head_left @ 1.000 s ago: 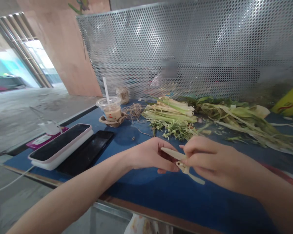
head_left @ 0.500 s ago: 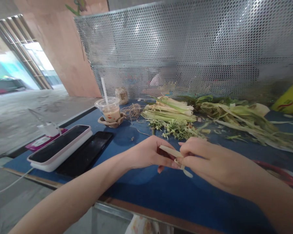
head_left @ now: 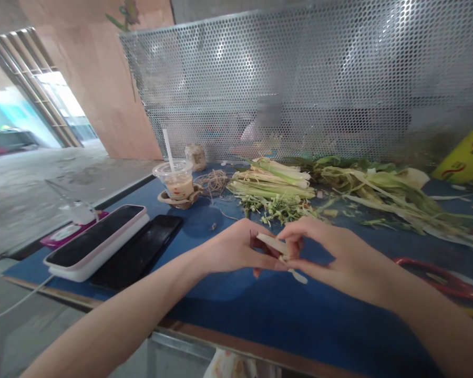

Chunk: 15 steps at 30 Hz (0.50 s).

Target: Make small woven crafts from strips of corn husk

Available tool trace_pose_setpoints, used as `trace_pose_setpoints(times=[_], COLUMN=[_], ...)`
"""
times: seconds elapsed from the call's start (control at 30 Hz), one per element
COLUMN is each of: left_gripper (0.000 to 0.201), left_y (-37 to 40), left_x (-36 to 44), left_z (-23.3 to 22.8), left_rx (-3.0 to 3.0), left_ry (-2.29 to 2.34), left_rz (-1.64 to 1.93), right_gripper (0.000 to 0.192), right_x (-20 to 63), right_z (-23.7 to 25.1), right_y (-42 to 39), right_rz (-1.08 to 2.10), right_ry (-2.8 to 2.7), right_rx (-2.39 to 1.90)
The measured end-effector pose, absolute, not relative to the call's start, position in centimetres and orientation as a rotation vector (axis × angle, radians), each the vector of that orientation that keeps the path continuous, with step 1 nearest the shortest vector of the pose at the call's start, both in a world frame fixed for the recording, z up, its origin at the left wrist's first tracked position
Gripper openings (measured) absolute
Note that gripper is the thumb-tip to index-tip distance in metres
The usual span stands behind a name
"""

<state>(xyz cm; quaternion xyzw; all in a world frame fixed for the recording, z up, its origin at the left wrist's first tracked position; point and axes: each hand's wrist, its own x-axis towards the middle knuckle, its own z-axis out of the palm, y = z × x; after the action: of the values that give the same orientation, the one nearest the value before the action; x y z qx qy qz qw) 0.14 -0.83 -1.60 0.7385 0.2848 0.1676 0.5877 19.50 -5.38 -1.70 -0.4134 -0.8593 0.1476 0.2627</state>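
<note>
- My left hand (head_left: 236, 249) and right hand (head_left: 331, 257) met just above the near part of the blue table (head_left: 284, 320), both pinched on one pale leaf strip (head_left: 274, 244), so that it stayed off the cloth and taut enough to work.
- The left fingertips clamped the strip's upper end; the right thumb and forefinger gripped it lower down, and a short tail (head_left: 298, 276) hung free beneath them.
- What lay inside the pinch I could not make out: the fingers hid the middle of the strip, so whether it was folded or knotted there stayed unclear.
- To the left of my left forearm a white-cased phone (head_left: 96, 242) lay face up beside a black phone (head_left: 142, 252), set well apart from the plant litter.
- Off to the right of my right hand a red loop (head_left: 437, 270) lay flat on the table, partly cut off; I could not tell what it was.
- Beyond the hands sat a small heap of green sprigs (head_left: 279, 209), and behind it a stack of trimmed pale stalks (head_left: 274, 181), laid side by side within reach.
- Farther right, loose green husks (head_left: 386, 191) sprawled in a pile.
- Far left of the stalks stood a plastic cup (head_left: 175, 181) with a straw, near a tangle of brown twine (head_left: 215, 181).
- The perforated metal screen (head_left: 299, 79) closed the far edge; shapes behind it were blurred past reading.
</note>
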Motion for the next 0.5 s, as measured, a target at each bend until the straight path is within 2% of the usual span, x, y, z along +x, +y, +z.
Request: trace_pose_setpoints(times=[0.1,0.17,0.23,0.3,0.4,0.5], left_gripper=[0.014,0.016,0.022,0.036,0.054,0.056], left_y=[-0.7,-0.5,-0.5,-0.4,-0.5,-0.6], left_x=[0.2,0.2,0.2,0.1,0.1,0.1], left_z=[-1.6,-1.7,-1.8,-1.9,-2.0,-2.1], left_rx=[1.669,1.631,1.601,1.569,1.527,1.528], left_ry=[0.678,0.692,0.714,0.750,0.776,0.790], left_rz=[0.430,0.473,0.522,0.586,0.677,0.708], right_gripper=[0.056,0.064,0.050,0.038,0.031,0.030], right_x=[19.4,19.0,18.5,18.1,17.8,17.6], right_z=[-2.3,-2.8,-3.2,-3.5,-3.5,-3.6], right_y=[-5.0,-4.7,-4.4,-4.2,-4.0,-3.9], right_rz=[0.495,0.735,1.047,1.229,1.297,1.382], right_ry=[-2.131,-1.985,-1.895,-1.807,-1.678,-1.548], right_rx=[-1.191,-1.261,-1.226,-1.157,-1.131,-1.093])
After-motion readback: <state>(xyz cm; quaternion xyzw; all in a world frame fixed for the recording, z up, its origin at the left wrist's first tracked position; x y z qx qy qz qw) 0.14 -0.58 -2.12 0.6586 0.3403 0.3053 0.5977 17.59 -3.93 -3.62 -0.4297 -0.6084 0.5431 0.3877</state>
